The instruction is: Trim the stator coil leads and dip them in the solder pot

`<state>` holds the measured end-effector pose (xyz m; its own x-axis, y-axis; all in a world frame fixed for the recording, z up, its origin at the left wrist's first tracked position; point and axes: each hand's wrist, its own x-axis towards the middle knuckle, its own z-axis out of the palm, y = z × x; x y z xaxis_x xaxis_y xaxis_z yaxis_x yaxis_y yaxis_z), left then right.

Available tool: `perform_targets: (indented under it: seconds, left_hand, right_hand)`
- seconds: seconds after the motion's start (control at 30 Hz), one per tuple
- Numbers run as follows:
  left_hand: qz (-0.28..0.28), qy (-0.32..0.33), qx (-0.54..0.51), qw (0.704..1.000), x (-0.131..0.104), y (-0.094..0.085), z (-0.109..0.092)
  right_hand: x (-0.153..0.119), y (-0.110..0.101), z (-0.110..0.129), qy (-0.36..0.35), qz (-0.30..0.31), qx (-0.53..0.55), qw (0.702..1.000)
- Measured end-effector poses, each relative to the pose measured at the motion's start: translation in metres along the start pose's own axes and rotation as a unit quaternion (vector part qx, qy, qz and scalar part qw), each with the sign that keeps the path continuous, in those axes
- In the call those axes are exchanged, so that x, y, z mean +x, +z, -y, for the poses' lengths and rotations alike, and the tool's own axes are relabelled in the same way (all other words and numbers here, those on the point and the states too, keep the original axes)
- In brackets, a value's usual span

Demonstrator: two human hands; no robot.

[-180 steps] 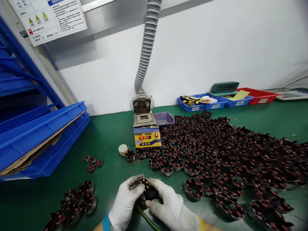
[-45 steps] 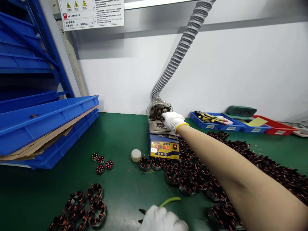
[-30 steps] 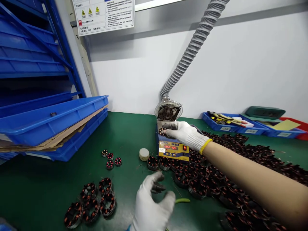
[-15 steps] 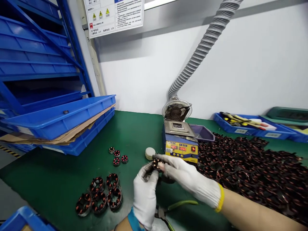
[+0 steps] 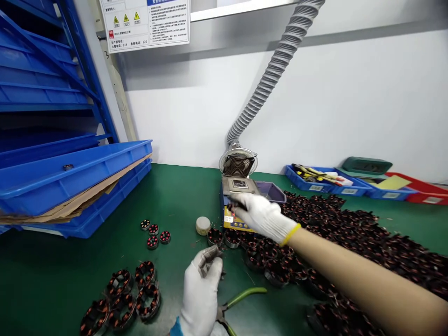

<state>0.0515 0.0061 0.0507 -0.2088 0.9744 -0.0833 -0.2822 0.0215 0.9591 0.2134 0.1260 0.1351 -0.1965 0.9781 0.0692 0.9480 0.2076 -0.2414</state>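
Note:
My right hand (image 5: 261,214), in a white glove with a yellow cuff, reaches to the front of the solder pot (image 5: 241,185). Between its fingers is a small wound stator (image 5: 232,208), partly hidden and blurred. My left hand (image 5: 202,287), gloved too, is held low over the bench with fingers loosely curled and thumb apart; I see nothing in it. Just beyond its fingertips stand wound stators (image 5: 214,237). Green-handled cutters (image 5: 241,298) lie beside it. A round whitish block (image 5: 203,226) sits left of the pot.
Larger stator rings (image 5: 121,310) and several small red-marked stators (image 5: 153,242) lie at left. A big heap of stators (image 5: 336,228) covers the right. Blue trays (image 5: 80,175) are stacked at left; tool bins (image 5: 315,184) stand by the wall. An exhaust hose (image 5: 269,74) hangs above the pot.
My right hand has moved away from my left, up to the solder pot, taking the small stator from between both hands. My left hand has let go. The view has shifted right.

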Motion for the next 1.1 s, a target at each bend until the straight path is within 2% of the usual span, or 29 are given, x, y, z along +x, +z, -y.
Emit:
perform_targets:
  seconds: [0.1,0.23,0.37,0.53,0.7,0.83,1.1]
  left_hand:
    - [0.026,0.003,0.025,0.999,-0.003,0.000,0.006]
    - [-0.001,0.032,0.033,0.999,-0.007,0.004,0.008]
    - [-0.021,0.038,0.029,0.999,-0.010,0.008,0.004]
    - [-0.028,0.041,0.044,0.998,-0.010,0.008,0.004]
    - [-0.021,0.042,0.052,0.998,-0.011,0.008,0.004]
    - [-0.013,0.046,0.057,0.997,-0.012,0.008,0.003]
    - [-0.007,0.035,0.058,0.998,-0.016,0.010,0.001]
  right_hand:
    - [0.039,-0.027,-0.019,0.026,-0.013,-0.109,0.994]
    - [0.077,-0.045,-0.032,0.065,0.017,-0.199,0.978]
    - [0.095,-0.040,-0.032,0.097,0.044,-0.253,0.962]
    - [0.105,-0.027,-0.030,0.104,0.050,-0.271,0.955]
    - [0.106,-0.028,-0.034,0.110,0.045,-0.254,0.960]
    - [0.105,-0.033,-0.047,0.117,0.023,-0.204,0.972]
    - [0.105,-0.028,-0.082,0.124,-0.075,0.008,0.989]
